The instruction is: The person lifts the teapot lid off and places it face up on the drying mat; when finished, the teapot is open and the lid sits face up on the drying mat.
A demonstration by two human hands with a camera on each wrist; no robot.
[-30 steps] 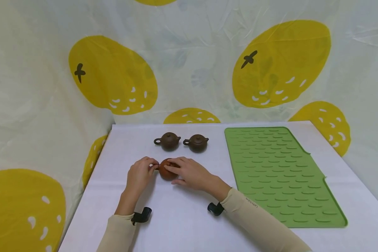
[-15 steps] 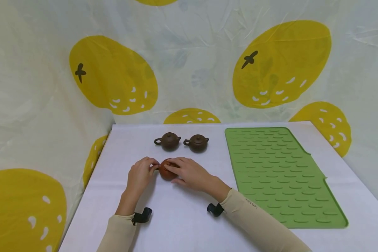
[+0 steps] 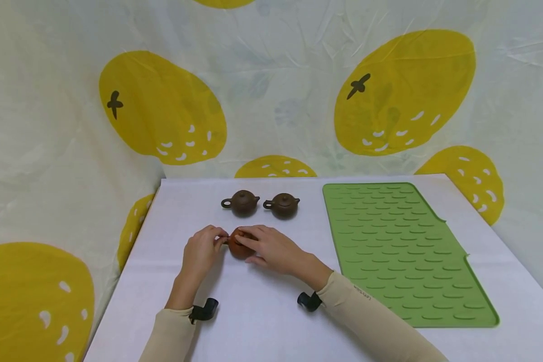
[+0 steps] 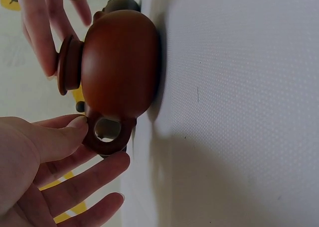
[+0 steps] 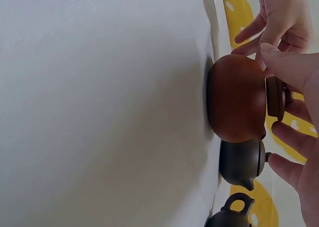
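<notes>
A reddish-brown teapot (image 4: 122, 62) stands upright on the white cloth, between both hands. My left hand (image 3: 201, 250) pinches its loop handle (image 4: 112, 146) between thumb and forefinger, the other fingers spread below. My right hand (image 3: 273, 247) reaches over the top and holds the teapot's lid (image 4: 72, 65) by its knob. In the right wrist view the lid (image 5: 274, 97) sits just above the pot's mouth, its inner rim showing with a thin gap beneath. In that same view, the right thumb (image 5: 279, 57) extends along the pot's upper side.
Two dark brown lidded teapots stand behind the hands, one at left (image 3: 243, 203) and one at right (image 3: 284, 206), spouts to the right. A green ridged mat (image 3: 398, 251) lies on the right of the white-covered table (image 3: 253, 327). A lemon-print curtain (image 3: 280, 75) hangs behind.
</notes>
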